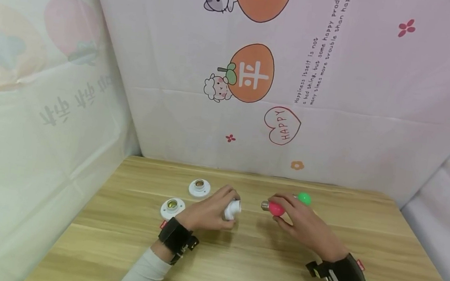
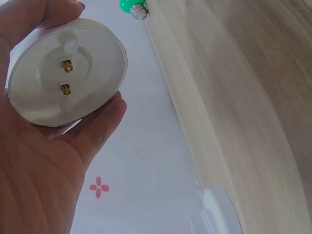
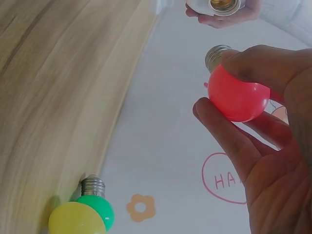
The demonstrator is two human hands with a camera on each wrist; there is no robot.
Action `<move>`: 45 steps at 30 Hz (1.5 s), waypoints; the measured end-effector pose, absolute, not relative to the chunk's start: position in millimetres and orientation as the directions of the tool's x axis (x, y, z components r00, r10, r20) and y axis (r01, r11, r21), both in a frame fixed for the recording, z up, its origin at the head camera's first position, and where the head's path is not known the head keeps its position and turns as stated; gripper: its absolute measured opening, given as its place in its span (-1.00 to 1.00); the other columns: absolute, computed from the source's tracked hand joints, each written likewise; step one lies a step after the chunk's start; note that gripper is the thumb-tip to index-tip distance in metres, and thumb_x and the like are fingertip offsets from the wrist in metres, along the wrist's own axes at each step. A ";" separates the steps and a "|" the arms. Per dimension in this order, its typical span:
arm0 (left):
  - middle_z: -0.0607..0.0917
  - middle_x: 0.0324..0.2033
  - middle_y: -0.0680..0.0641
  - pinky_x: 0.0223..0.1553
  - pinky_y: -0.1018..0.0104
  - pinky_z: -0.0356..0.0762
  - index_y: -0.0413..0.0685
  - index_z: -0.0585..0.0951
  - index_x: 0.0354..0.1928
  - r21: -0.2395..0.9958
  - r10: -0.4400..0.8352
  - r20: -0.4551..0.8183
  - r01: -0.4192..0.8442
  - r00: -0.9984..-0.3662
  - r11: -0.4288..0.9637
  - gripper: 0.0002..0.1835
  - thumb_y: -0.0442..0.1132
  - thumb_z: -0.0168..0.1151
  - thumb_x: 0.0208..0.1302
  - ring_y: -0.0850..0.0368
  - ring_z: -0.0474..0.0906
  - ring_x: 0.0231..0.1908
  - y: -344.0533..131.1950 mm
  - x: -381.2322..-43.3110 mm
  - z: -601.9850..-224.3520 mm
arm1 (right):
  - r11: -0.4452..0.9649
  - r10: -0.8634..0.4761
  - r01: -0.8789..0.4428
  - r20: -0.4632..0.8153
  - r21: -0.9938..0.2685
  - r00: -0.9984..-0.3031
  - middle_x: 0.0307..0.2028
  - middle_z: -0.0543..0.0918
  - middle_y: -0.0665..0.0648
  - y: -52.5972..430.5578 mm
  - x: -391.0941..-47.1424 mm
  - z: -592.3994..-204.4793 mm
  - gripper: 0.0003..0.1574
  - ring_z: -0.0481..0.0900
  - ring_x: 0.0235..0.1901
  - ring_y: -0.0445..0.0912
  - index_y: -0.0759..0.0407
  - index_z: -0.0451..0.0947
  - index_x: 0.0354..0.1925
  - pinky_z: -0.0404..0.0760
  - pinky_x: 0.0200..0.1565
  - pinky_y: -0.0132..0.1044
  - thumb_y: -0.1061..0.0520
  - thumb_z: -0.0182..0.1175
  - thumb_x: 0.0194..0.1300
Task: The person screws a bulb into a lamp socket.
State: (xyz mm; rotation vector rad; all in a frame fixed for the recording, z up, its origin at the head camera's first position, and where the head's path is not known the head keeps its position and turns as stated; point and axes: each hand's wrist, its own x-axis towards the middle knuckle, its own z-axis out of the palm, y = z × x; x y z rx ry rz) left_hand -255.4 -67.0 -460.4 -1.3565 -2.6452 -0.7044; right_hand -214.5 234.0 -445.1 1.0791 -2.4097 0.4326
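My left hand [image 1: 212, 210] grips a white lamp socket [image 1: 233, 209] by its round base, above the table. In the left wrist view the underside of the socket [image 2: 105, 63] shows two brass terminals. Its open mouth faces toward the right hand. My right hand [image 1: 303, 222] holds a red light bulb [image 3: 239, 95] between thumb and fingers. The bulb's metal screw base points left at the socket, with a gap between the two. Two more white sockets, one farther [image 1: 199, 187] and one nearer [image 1: 172, 207], lie on the table left of the left hand.
A green bulb [image 1: 304, 198] lies on the wooden table [image 1: 252, 271] behind the right hand. Next to it is a yellow bulb [image 3: 77, 219], mostly hidden by the hand in the head view. A printed white cloth [image 1: 169, 121] hangs behind the table's back edge.
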 end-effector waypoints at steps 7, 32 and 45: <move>0.32 -0.03 0.10 -0.21 0.53 0.48 -0.02 0.36 0.12 0.370 0.745 0.281 0.785 -0.605 0.497 -0.39 -0.09 0.38 0.02 0.27 0.33 -0.15 -64.9 -253.3 -456.6 | 0.643 -0.612 -0.760 0.536 -0.092 -0.582 0.09 0.51 0.06 230.1 -214.4 -441.7 -0.41 0.50 0.01 -0.14 0.09 0.45 0.17 0.61 -0.02 -0.19 0.02 0.34 0.20; 0.33 0.00 0.12 -0.15 0.53 0.47 0.06 0.34 0.11 0.397 0.740 0.288 0.779 -0.608 0.485 -0.40 -0.08 0.38 0.03 0.28 0.34 -0.11 -54.5 -253.9 -452.9 | 0.606 -0.626 -0.792 0.573 -0.067 -0.528 0.07 0.52 0.04 221.6 -215.2 -434.1 -0.28 0.54 -0.01 -0.14 0.13 0.47 0.13 0.62 -0.02 -0.19 0.24 0.46 -0.05; 0.32 0.01 0.11 -0.19 0.55 0.47 0.06 0.35 0.10 0.406 0.744 0.292 0.783 -0.601 0.472 -0.42 -0.05 0.35 0.05 0.28 0.35 -0.12 -48.3 -253.0 -449.9 | 0.597 -0.623 -0.801 0.602 -0.045 -0.499 0.07 0.53 0.02 219.7 -214.7 -433.2 -0.27 0.53 -0.01 -0.18 0.12 0.47 0.14 0.61 -0.01 -0.24 0.20 0.46 -0.04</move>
